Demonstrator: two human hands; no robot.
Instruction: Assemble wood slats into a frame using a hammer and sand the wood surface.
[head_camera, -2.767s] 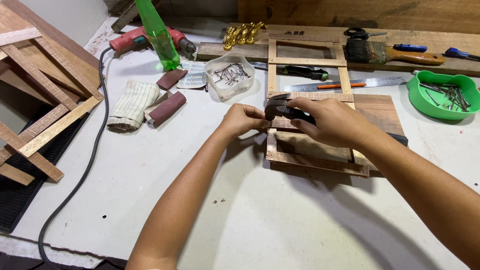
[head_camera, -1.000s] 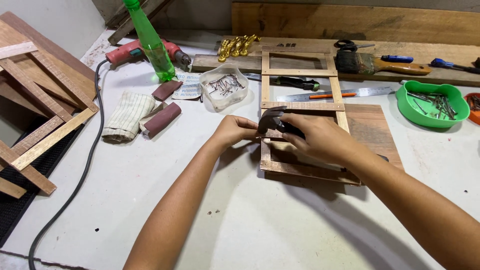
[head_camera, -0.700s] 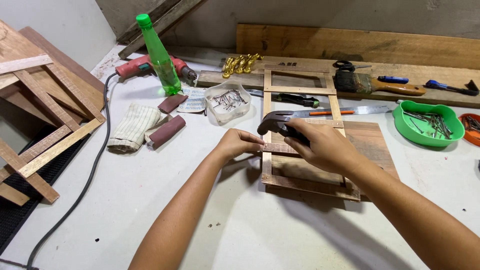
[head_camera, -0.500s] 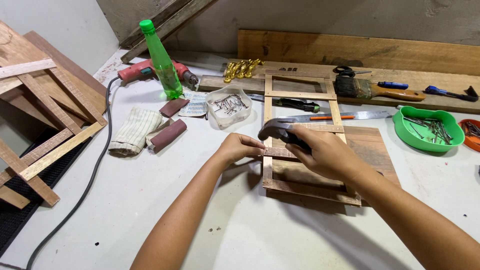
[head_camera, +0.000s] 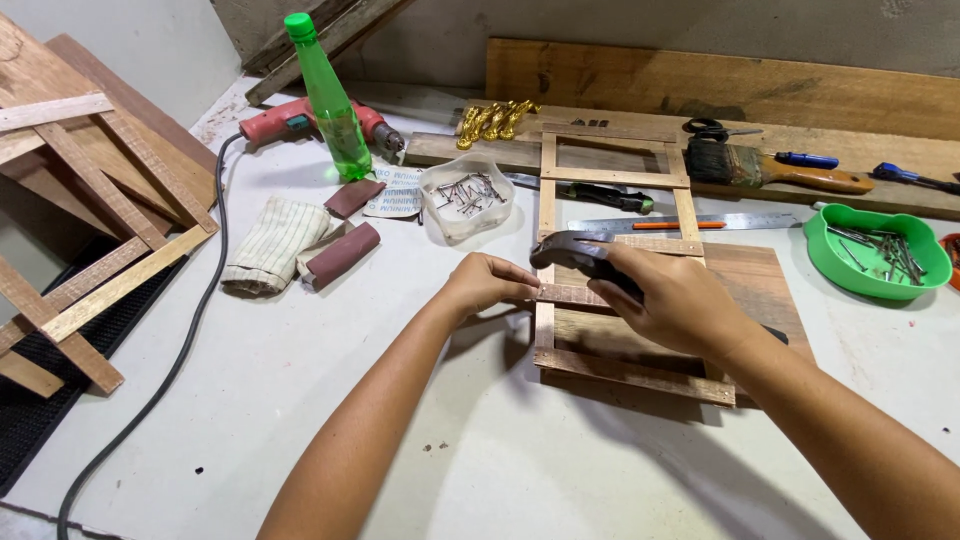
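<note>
The hammer is being lifted slightly higher than a second ago, its head now hanging above the frame at centre frame; a blow seems to be in preparation. It is being gripped by the right hand. A slat is being pinched by the left hand, just left of the hammer.

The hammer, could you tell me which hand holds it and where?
The right hand grips the hammer just below its head.
</note>
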